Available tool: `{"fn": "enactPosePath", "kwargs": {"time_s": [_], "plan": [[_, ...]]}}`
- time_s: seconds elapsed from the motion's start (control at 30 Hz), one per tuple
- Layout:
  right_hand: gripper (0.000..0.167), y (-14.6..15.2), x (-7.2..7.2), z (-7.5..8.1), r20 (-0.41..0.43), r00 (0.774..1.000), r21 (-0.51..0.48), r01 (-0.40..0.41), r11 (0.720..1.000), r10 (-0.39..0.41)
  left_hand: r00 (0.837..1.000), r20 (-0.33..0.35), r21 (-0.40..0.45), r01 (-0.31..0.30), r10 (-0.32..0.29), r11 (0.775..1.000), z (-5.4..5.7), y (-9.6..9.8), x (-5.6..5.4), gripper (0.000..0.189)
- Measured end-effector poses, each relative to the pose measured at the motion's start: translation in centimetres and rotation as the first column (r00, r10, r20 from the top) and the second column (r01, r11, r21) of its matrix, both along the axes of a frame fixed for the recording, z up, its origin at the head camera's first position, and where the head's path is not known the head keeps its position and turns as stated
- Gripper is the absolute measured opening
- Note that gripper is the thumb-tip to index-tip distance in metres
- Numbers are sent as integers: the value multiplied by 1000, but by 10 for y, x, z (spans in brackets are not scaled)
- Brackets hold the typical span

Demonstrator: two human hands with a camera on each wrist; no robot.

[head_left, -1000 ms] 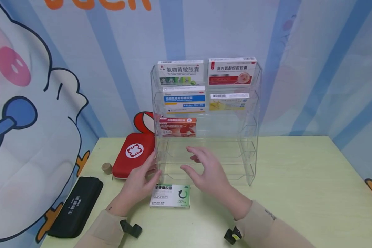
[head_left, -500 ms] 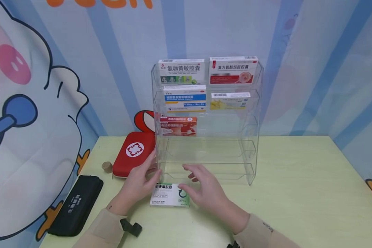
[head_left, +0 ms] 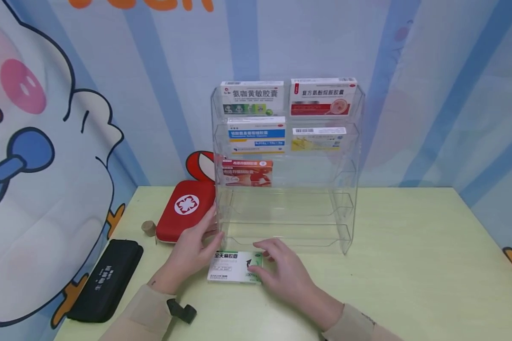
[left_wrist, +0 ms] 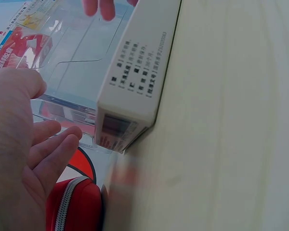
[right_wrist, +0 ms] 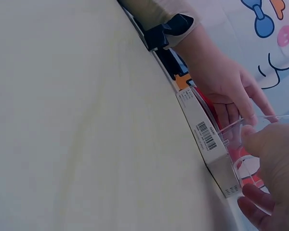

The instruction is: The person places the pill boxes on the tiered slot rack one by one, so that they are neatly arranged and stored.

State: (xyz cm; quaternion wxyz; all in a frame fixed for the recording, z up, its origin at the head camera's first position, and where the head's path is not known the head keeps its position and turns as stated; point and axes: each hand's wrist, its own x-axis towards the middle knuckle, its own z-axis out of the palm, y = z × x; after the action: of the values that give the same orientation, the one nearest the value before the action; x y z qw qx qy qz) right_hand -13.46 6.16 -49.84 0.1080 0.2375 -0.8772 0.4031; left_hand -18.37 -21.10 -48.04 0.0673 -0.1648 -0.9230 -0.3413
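A white-and-green medicine box [head_left: 232, 272] lies on the table before a clear tiered display rack [head_left: 290, 237]. My right hand [head_left: 283, 270] curves over the box's right end, thumb above its face and fingers past its far edge; no firm grip shows. In the right wrist view, the box [right_wrist: 207, 137] shows its barcode side beside the right hand [right_wrist: 284, 168]. My left hand [head_left: 192, 251] rests against the rack's lower left side, thumb at the front edge. Its fingers [left_wrist: 53, 154] look fairly straight in the left wrist view. More medicine boxes stand in the upper tiers, including a red one [head_left: 247, 173].
A red zip case [head_left: 187, 208] with a white emblem lies left of the rack, partly behind the left hand. A small wooden piece [head_left: 148, 228] and a black zip case [head_left: 105, 280] are further left. A cartoon-printed backdrop [head_left: 162, 109] stands behind the table.
My right hand has come down from in front of the rack's lower tiers to the right end of the white-and-green medicine box. The left hand stays at the rack's side.
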Motion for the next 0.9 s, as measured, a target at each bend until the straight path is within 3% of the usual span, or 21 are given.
{"fn": "enactPosePath", "kwargs": {"time_s": [0.6, 0.9], "plan": [[50, 6, 10, -11, 42, 998, 82, 34, 996, -38, 1000, -6, -2, 14, -14, 1000, 1, 0, 0, 96], [48, 6, 10, -7, 85, 996, 43, 4, 999, -8, 1000, -8, 6, 8, -8, 1000, 1, -1, -1, 97]]}}
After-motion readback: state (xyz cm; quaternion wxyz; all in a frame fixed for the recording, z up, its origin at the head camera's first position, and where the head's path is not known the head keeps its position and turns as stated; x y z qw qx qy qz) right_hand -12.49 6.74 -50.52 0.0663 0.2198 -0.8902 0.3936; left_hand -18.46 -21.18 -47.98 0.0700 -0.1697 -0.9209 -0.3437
